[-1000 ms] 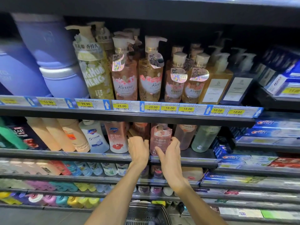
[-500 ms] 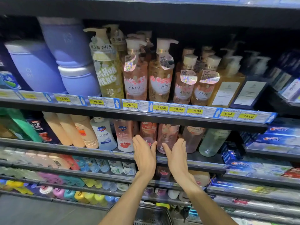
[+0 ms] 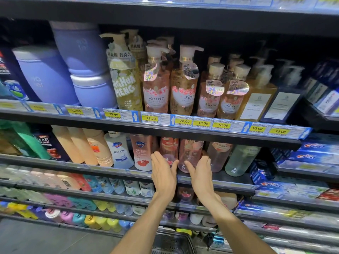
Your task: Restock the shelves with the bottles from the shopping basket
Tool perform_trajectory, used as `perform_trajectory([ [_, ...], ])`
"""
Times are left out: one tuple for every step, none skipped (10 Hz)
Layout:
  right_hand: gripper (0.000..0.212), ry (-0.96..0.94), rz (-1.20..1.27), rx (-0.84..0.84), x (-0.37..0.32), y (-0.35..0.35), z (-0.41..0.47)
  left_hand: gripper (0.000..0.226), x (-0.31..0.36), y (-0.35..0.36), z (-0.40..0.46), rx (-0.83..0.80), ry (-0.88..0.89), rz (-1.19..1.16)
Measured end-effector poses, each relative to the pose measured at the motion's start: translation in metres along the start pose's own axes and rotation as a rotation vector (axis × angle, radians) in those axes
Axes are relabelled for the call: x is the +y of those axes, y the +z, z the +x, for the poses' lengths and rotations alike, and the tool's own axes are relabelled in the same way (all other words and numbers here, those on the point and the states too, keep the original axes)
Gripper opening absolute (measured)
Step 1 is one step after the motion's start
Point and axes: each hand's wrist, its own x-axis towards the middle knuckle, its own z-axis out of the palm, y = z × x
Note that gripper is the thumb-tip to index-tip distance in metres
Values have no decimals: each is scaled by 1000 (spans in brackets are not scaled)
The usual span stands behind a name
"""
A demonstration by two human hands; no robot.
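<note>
Hands [image 3: 164,173] [image 3: 200,174] flat, fingers spread — empty, flanking pink bottle [image 3: 189,154], Safeguard bottle [image 3: 142,153] beside

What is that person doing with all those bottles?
A person is filling shop shelves. Both hands are open and hold nothing: the left hand and right hand are raised in front of a clear pink plastic bottle standing upright on the dark metal shelf, among other bottles. No grip on it now. The dark wire shopping basket waits below, between the arms.
</note>
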Motion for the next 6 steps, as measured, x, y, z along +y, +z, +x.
perform_trajectory([
  [38, 2, 14, 5, 0, 1, -2, 51, -1, -3, -3, -40, 12, -17],
  [37, -5, 16, -9, -2, -4, -6, 70, -7, -8, -9, -119, 41, -18],
  [37, -37, 21, -34, -4, -7, -13, 78, -20, -16, -18, -163, 80, -53],
  [49, -41, 36, -74, -4, -10, -26, 77, -31, -25, -26, -178, 159, -89],
  [75, -77, 27, -89, 4, -11, -37, 73, -42, -31, -33, -197, 248, -97],
  [79, -102, -49, -140, 6, -17, -56, 68, -45, -42, -41, -233, 318, -72],
])
